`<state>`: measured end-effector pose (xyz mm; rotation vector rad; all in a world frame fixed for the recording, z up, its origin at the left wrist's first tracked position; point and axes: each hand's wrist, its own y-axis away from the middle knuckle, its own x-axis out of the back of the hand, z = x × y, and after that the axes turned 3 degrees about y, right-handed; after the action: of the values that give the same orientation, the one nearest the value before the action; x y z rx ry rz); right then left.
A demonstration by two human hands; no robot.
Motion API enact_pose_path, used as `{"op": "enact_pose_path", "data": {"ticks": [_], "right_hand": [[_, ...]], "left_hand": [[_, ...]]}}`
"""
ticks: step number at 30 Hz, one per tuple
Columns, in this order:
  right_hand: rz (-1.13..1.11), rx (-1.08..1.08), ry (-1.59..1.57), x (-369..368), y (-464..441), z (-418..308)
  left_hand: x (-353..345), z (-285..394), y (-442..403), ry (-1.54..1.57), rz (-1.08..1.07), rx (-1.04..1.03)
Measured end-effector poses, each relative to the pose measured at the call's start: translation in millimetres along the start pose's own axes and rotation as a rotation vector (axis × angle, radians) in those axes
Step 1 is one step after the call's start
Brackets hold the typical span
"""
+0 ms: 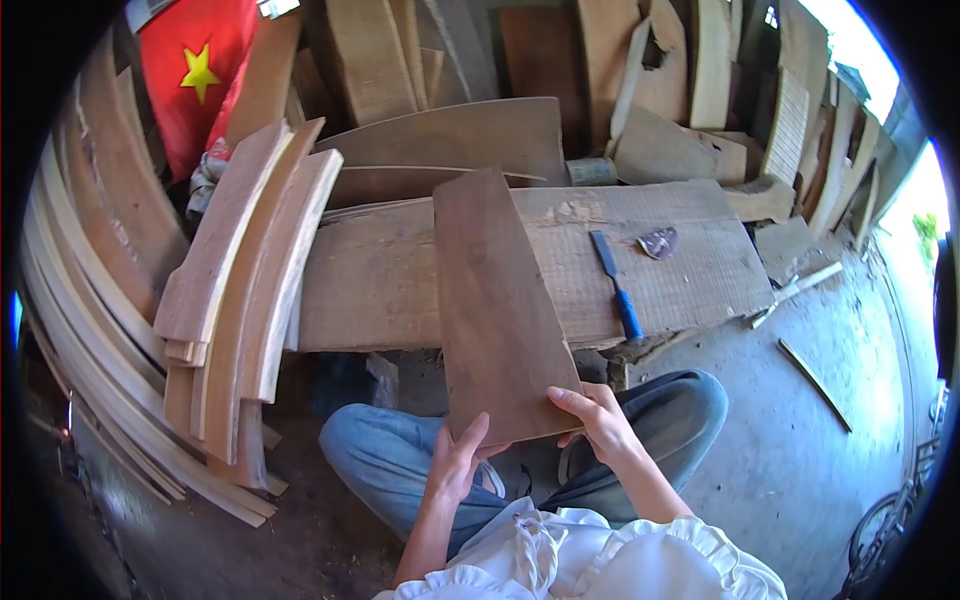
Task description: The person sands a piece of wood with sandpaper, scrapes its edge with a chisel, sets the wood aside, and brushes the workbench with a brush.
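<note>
A flat brown wooden board (500, 310) lies lengthwise away from me, its far part over the low wooden bench (370, 290) and its near end above my lap. My left hand (458, 458) grips the near left corner, thumb on top and fingers underneath. At the near right edge, my right hand (590, 415) holds the same board, thumb on its upper face. To the right on the bench lie a chisel (615, 285) with a blue handle and a dark, half-round piece (658, 242) whose kind I cannot make out.
Stacked planks (235, 270) overlap the bench's left end, with long curved boards (100, 340) beyond. More boards (370, 60) lean along the back, near a red flag (195, 80) with a yellow star. A thin wood strip (815, 385) lies on the concrete floor (770, 470).
</note>
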<state>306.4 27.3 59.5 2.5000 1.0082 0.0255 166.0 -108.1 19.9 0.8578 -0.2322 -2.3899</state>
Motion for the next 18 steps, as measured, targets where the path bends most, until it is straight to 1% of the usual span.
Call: {"op": "enact_pose_path", "data": {"ticks": [2,5,7,10,13,14,16,17,18], "right_hand": [[0.007,0.035,-0.022,13.8,9.8,-7.4],[0.151,0.132,-0.069,36.9,26.9,-27.2],[0.259,0.166,-0.052,63.3,37.4,-39.7],[0.448,0.196,-0.027,102.1,58.6,-66.6],[0.548,0.193,-0.047,154.9,70.4,-79.4],[0.58,0.191,-0.042,173.0,71.5,-80.7],[0.659,0.138,-0.075,211.5,69.2,-79.0],[0.671,0.102,-0.07,225.2,68.7,-82.7],[0.681,0.099,-0.065,236.4,64.6,-84.9]], "left_hand": [[-17.9,5.6,-3.6,-0.033,-0.036,-0.016],[-55.9,12.6,-20.2,-0.128,-0.137,0.016],[-86.5,11.1,-33.4,-0.083,-0.282,0.038],[-142.9,0.3,-50.8,-0.049,-0.419,0.073],[-194.4,-27.2,-74.5,-0.022,-0.559,0.153],[-212.3,-32.9,-79.4,-0.027,-0.594,0.145],[-241.7,-56.5,-93.8,0.015,-0.564,0.184],[-255.2,-66.6,-97.6,0.031,-0.525,0.182],[-264.2,-78.0,-104.1,0.038,-0.532,0.189]]}}
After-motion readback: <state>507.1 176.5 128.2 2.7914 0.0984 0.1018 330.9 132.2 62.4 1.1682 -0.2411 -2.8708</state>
